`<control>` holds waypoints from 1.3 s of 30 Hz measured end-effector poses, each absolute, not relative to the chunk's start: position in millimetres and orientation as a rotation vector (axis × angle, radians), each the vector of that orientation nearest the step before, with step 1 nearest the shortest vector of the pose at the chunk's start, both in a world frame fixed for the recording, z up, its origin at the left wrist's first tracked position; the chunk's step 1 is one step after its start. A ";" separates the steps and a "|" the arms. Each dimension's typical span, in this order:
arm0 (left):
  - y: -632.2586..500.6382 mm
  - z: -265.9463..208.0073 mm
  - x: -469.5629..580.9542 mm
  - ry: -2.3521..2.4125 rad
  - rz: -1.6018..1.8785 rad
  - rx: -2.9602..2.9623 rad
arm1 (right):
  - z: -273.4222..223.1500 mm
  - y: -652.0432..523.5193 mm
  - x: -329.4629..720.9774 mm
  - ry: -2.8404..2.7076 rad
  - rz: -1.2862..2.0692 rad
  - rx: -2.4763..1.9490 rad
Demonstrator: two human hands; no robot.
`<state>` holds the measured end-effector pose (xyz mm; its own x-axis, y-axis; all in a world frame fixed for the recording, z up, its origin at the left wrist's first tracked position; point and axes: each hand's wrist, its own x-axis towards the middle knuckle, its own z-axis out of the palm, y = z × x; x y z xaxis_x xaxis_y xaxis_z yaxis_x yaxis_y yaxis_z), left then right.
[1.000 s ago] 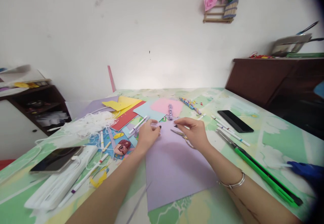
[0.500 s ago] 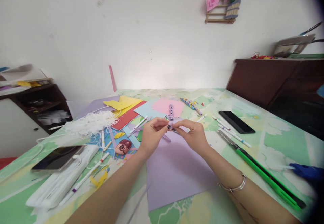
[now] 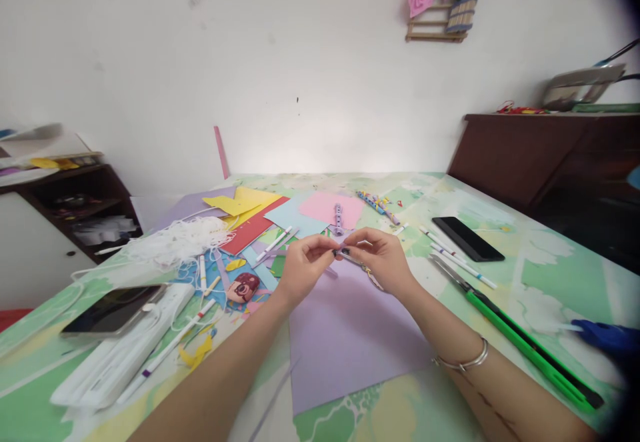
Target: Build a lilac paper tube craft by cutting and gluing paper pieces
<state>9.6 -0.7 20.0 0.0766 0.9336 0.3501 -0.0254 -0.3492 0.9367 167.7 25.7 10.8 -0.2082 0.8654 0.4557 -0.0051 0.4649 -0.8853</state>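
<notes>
My left hand (image 3: pixel 311 263) and my right hand (image 3: pixel 376 259) meet above a large purple sheet of paper (image 3: pixel 345 342). Fingertips of both hands are pinched together on a thin purple paper strip (image 3: pixel 331 273), mostly covered by the fingers. Under my right hand's fingers a slim metal tool with a gold-coloured part (image 3: pixel 369 274) shows; its kind is hard to make out. Just beyond the fingertips lies a purple paper flute-like stick with dark dots (image 3: pixel 339 219).
Coloured paper sheets (image 3: pixel 255 225), white string (image 3: pixel 175 242), a brown-red case (image 3: pixel 243 288) and a phone on a white power strip (image 3: pixel 120 355) lie left. Right are a black phone (image 3: pixel 467 239), white pens (image 3: pixel 465 265), a green utility knife (image 3: pixel 530 342) and a blue glue gun (image 3: pixel 607 337).
Both hands stay pinched together at almost the same place. The gold-coloured part under my right hand now shows, and the fingers have shifted slightly on the strip.
</notes>
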 end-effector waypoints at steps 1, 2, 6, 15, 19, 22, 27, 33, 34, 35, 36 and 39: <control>-1.4 19.9 9.9 0.953 1.402 1.494 | 11.4 25.6 167.9 -1.567 0.963 -0.773; -1.8 19.6 10.3 0.960 1.397 1.496 | 11.8 25.5 168.0 -1.557 0.967 -0.775; -1.2 17.3 11.3 0.983 1.400 1.528 | 12.3 26.0 168.1 -1.534 1.006 -0.762; 0.8 14.7 11.9 1.005 1.409 1.533 | 10.8 26.8 166.3 -1.480 1.095 -0.721; 0.5 15.5 12.2 1.020 1.400 1.547 | 9.3 27.4 165.9 -1.474 1.124 -0.725; -0.3 16.3 12.6 1.041 1.419 1.606 | 8.1 28.2 166.5 -1.489 1.128 -0.740; -2.0 16.5 13.6 1.097 1.442 1.648 | 8.6 28.0 167.3 -1.503 1.103 -0.754; -2.0 18.0 13.1 1.024 1.411 1.490 | 10.2 26.5 167.2 -1.492 0.998 -0.761; -1.6 18.7 12.8 1.010 1.407 1.447 | 10.0 26.7 167.3 -1.500 0.964 -0.773; -1.2 19.4 12.4 1.001 1.403 1.412 | 9.6 27.0 167.4 -1.512 0.936 -0.776; -0.8 20.1 12.1 0.996 1.399 1.387 | 9.2 27.3 167.5 -1.527 0.917 -0.770; -0.1 21.5 11.6 0.994 1.388 1.356 | 8.3 27.8 167.8 -1.555 0.874 -0.761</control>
